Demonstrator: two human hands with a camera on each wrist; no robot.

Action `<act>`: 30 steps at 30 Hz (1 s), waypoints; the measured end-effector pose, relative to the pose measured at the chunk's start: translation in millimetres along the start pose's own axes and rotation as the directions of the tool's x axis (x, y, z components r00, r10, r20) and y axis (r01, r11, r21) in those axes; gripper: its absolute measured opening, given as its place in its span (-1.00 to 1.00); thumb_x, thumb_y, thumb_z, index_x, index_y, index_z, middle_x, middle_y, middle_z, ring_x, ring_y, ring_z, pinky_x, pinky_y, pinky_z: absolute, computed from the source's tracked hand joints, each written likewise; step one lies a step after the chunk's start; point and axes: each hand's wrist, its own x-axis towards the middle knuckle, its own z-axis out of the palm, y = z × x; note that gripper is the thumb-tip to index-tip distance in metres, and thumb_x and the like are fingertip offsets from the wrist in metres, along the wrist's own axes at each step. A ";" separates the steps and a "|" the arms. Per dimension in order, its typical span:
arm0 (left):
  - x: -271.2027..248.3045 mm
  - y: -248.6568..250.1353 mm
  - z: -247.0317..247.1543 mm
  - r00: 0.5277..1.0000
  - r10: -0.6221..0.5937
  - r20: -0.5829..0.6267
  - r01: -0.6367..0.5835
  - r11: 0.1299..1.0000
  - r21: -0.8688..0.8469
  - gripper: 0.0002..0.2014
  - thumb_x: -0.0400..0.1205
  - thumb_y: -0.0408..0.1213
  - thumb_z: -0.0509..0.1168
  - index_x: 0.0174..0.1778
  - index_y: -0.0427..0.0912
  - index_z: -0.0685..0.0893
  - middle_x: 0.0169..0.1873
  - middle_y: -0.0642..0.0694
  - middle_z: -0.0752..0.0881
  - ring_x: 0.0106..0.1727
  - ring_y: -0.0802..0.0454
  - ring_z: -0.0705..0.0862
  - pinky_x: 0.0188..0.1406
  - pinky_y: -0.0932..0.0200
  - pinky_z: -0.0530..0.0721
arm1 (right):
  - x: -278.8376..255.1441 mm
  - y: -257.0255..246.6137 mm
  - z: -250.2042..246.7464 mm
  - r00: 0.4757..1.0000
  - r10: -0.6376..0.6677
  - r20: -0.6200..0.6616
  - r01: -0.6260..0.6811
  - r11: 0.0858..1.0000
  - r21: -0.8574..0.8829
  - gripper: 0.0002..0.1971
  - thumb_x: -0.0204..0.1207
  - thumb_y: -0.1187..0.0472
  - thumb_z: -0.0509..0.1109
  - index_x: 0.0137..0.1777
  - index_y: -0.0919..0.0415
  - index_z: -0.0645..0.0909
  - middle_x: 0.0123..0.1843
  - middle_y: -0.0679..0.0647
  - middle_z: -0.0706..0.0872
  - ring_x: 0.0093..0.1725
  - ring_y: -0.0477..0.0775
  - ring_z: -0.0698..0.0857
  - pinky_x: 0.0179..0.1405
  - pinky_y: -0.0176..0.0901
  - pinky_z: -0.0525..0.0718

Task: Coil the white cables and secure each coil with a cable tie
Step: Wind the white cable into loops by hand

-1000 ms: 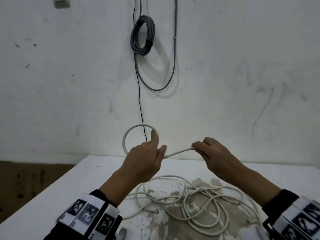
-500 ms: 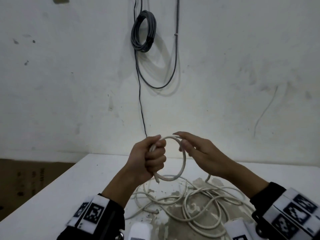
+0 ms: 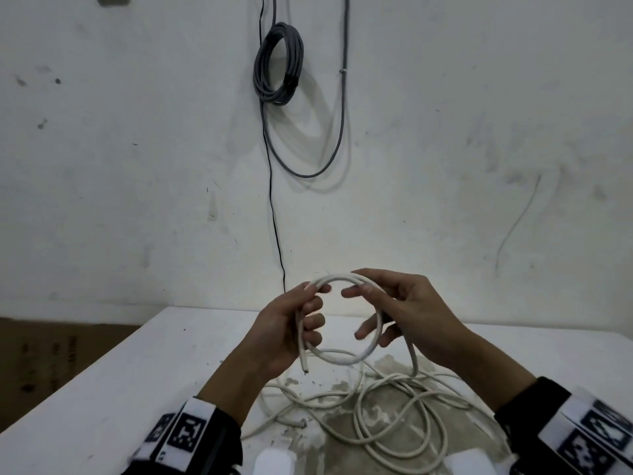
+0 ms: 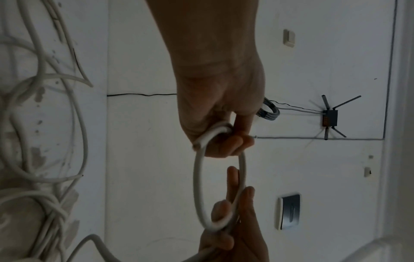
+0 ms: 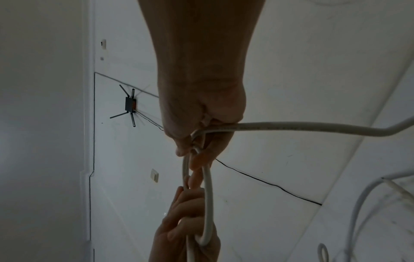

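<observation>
One white cable forms a round loop held up over the table between both hands. My left hand grips the loop's left side in curled fingers, and the cut cable end hangs below the fist. My right hand pinches the loop's right side, fingers partly spread, and the cable runs down from it to a loose white tangle on the table. In the left wrist view my left hand clasps the loop. The right wrist view has my right hand pinching the cable. No cable tie shows.
The white table has a worn grey patch under the tangle. On the wall behind hang a coiled grey cable and a thin black wire. Brown cardboard stands left of the table. A router is fixed to the wall.
A second ago the hands were apart, the right one drawing cable out. The right hand then brought the cable round to the left, and the loop now spans both hands.
</observation>
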 end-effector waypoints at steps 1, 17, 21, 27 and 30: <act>-0.8 -0.9 1.0 1.000 0.008 0.004 -0.008 0.999 0.054 -0.82 0.66 -0.28 0.12 -0.12 -0.24 0.60 -0.60 0.08 0.37 -0.70 0.24 0.30 -0.78 0.42 0.26 | -0.2 -1.1 -0.3 1.000 -0.001 -0.011 0.001 1.000 -0.001 -0.81 0.58 0.21 0.30 0.15 0.11 0.65 -0.02 0.03 0.84 -0.38 0.14 0.80 -0.66 -0.29 0.56; -7.2 2.6 5.5 0.998 -0.026 0.062 0.033 0.992 -0.119 -0.71 0.52 -0.24 0.16 -0.01 -0.37 0.66 -0.57 0.07 0.39 -0.71 0.25 0.27 -0.70 0.38 0.16 | 2.2 9.4 -0.9 0.994 -0.097 -0.047 0.084 0.969 -0.231 -0.81 0.61 0.29 0.26 0.06 0.17 0.71 -0.48 0.10 0.54 -0.55 0.05 0.67 -0.71 -0.28 0.43; -7.9 0.3 9.6 0.998 0.028 0.049 -0.032 0.996 0.080 -0.70 0.69 -0.21 0.04 0.08 -0.29 0.61 -0.50 0.06 0.42 -0.65 0.22 0.30 -0.63 0.37 0.34 | 5.9 9.7 -2.2 0.978 -0.168 -0.121 0.133 0.959 -0.248 -0.80 0.62 0.34 0.23 -0.08 0.44 0.65 -0.47 0.19 0.36 -0.66 0.01 0.47 -0.65 -0.36 0.40; -8.7 -6.3 18.3 0.980 0.197 0.009 -0.184 0.897 0.403 -0.79 0.74 -0.24 0.05 0.12 -0.23 0.53 -0.32 -0.05 0.38 -0.61 0.15 0.36 -0.49 0.25 0.57 | 5.7 5.4 -2.6 0.968 -0.163 -0.193 0.131 0.977 -0.166 -0.80 0.61 0.35 0.25 -0.14 0.29 0.71 -0.50 0.13 0.37 -0.64 0.00 0.38 -0.65 -0.32 0.40; -9.1 -6.8 20.5 0.979 0.205 -0.022 -0.192 0.944 0.269 -0.78 0.71 -0.23 0.11 -0.02 -0.28 0.59 -0.45 -0.01 0.39 -0.67 0.17 0.27 -0.60 0.30 0.47 | 4.7 5.4 -0.9 0.963 -0.147 -0.225 0.126 0.986 -0.107 -0.76 0.61 0.33 0.26 -0.18 0.15 0.73 -0.52 0.09 0.43 -0.65 -0.01 0.45 -0.66 -0.35 0.39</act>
